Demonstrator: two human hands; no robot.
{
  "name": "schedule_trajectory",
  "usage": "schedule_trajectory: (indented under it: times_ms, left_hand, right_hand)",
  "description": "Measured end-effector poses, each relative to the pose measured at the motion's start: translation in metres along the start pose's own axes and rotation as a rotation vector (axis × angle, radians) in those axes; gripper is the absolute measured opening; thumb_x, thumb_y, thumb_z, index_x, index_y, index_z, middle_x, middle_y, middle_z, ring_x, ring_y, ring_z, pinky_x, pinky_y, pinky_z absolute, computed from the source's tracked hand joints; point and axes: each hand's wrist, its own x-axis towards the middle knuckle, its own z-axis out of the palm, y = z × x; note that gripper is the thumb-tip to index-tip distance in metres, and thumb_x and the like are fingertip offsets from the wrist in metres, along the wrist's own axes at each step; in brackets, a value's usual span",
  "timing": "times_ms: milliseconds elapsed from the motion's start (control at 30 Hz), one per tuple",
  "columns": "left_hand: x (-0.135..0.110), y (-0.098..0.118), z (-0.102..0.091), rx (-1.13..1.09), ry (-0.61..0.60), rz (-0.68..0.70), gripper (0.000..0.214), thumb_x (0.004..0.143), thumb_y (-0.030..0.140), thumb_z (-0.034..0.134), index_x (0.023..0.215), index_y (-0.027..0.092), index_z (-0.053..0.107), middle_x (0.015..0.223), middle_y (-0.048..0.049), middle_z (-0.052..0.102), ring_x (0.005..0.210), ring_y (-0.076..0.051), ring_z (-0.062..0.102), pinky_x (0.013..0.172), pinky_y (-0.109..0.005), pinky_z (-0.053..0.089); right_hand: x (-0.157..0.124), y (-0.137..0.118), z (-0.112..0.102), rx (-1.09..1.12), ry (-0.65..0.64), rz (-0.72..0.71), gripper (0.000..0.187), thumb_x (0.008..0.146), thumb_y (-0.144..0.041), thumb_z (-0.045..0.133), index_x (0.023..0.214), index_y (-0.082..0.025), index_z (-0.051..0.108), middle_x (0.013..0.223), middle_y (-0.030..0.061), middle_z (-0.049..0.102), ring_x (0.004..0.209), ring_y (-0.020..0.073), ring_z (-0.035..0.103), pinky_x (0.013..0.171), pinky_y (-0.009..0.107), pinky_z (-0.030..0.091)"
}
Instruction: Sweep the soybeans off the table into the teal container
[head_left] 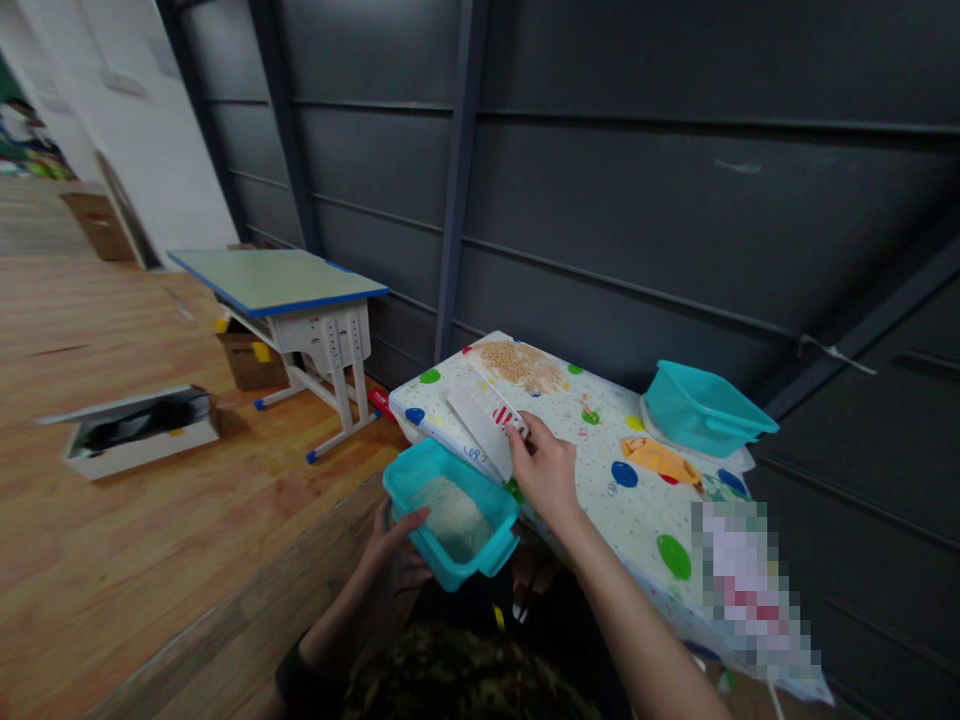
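My left hand (394, 550) grips the near left side of a turquoise plastic basin (412, 468), its thumb over the rim. Inside lies a heap of white grains that look like rice (452, 508). The basin is held at the table's front edge. My right hand (544, 465) pinches a white card with red marks (484, 420) by its right end. The card slants over the tabletop, its lower edge close to the basin's far rim. Behind it, a spread of tan grains or beans (517, 365) lies on the polka-dot tablecloth (600, 500).
A second turquoise basin (701, 415) stands at the table's far right, with an orange cloth (660, 462) before it. A blurred-out bag-like shape (750, 600) covers the right corner. To the left are a school desk (281, 280) and an open white box (142, 440). A dark panelled wall (600, 230) runs behind.
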Motion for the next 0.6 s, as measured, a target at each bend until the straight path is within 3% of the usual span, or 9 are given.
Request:
schedule_trajectory:
  times_ms: [200, 333, 500, 600]
  left_hand:
    - [-0.005, 0.002, 0.003, 0.007, 0.031, -0.002, 0.117, 0.073, 0.053, 0.091, 0.167, 0.040, 0.021, 0.098, -0.0039, 0.072, 0.057, -0.027, 0.074, 0.057, -0.042, 0.063]
    - [-0.007, 0.004, 0.004, 0.024, 0.027, 0.017, 0.108, 0.081, 0.048, 0.086, 0.167, 0.038, 0.021, 0.096, -0.0037, 0.071, 0.058, -0.028, 0.074, 0.057, -0.043, 0.063]
    - [-0.010, 0.006, 0.005, 0.022, -0.002, 0.006, 0.094, 0.087, 0.043, 0.080, 0.163, 0.039, 0.024, 0.108, -0.0048, 0.072, 0.055, -0.024, 0.073, 0.057, -0.040, 0.063]
    - [-0.010, 0.005, 0.004, 0.021, 0.003, 0.009, 0.095, 0.087, 0.043, 0.080, 0.164, 0.037, 0.024, 0.115, -0.0068, 0.071, 0.055, -0.024, 0.071, 0.057, -0.039, 0.060]
  right_hand:
    - [-0.007, -0.003, 0.003, 0.066, -0.016, 0.026, 0.036, 0.100, -0.040, 0.057, 0.117, -0.020, 0.082, 0.095, 0.0091, 0.086, 0.074, 0.0233, 0.079, 0.072, 0.030, 0.060]
    - [-0.005, -0.005, 0.001, 0.166, -0.002, 0.127, 0.039, 0.098, -0.047, 0.062, 0.114, -0.018, 0.083, 0.076, 0.0053, 0.080, 0.061, 0.0209, 0.070, 0.065, 0.030, 0.056]
    - [0.005, 0.003, -0.007, 0.199, 0.080, 0.206, 0.041, 0.093, -0.049, 0.064, 0.110, -0.017, 0.083, 0.068, 0.0036, 0.075, 0.058, 0.0197, 0.063, 0.063, 0.031, 0.052]
    - [0.004, 0.009, -0.003, 0.353, 0.029, 0.315, 0.042, 0.087, -0.051, 0.069, 0.107, -0.017, 0.082, 0.067, 0.0027, 0.073, 0.058, 0.0193, 0.062, 0.058, 0.031, 0.050]
